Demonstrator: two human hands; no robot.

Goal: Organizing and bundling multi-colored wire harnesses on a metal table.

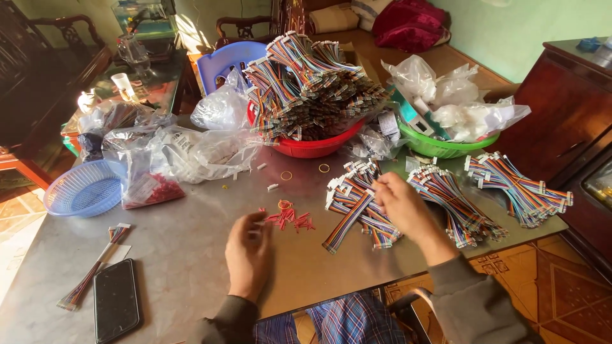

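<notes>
Left hand [247,253] by red pieces [290,219], right hand [400,202] on ribbon cables [357,204].

ribbon cables [357,204]: rainbow stripes, white plugs | small wire pieces [290,218]: red | large bowl [312,148]: red | second bowl [440,148]: green | basket [83,188]: blue mesh | phone [116,301]: black | table [191,255]: grey, perhaps metal | trousers [344,322]: blue plaid

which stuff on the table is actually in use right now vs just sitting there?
In use:
left hand at the small red pieces
right hand on a pile of rainbow ribbon cables

Lying about:
phone
blue basket
red bowl heaped with cables
green bowl of plastic bags
loose cable by the phone
</notes>
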